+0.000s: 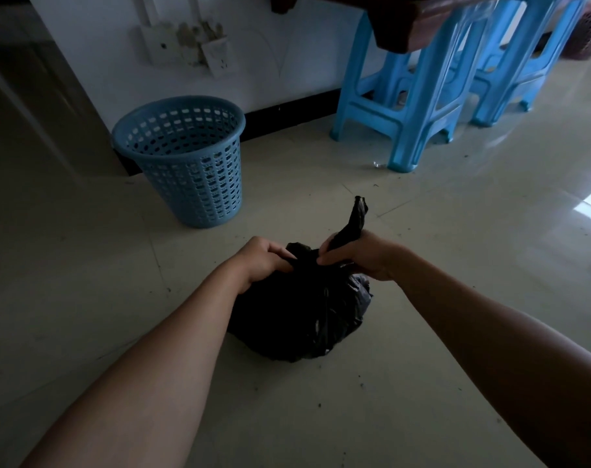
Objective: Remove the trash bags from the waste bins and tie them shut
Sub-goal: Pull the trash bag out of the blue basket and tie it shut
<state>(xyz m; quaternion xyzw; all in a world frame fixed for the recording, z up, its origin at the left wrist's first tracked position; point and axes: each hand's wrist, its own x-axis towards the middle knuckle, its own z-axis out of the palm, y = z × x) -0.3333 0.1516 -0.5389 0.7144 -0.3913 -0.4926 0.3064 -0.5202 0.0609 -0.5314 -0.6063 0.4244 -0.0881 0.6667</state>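
Note:
A full black trash bag [300, 315] sits on the tiled floor in front of me. My left hand [263, 260] grips the gathered neck of the bag on its left side. My right hand [361, 255] grips the other strand, whose loose end sticks up above my fist. A twisted knot of plastic lies between the two hands. The blue perforated waste bin [186, 160] stands upright behind and to the left of the bag, with no liner in it.
Two light blue plastic stools [405, 96] stand at the back right under a dark wooden tabletop [405, 25]. A white wall with a socket plate [216, 59] is behind the bin. A reddish basket [588, 35] sits far right. Small debris dots the floor.

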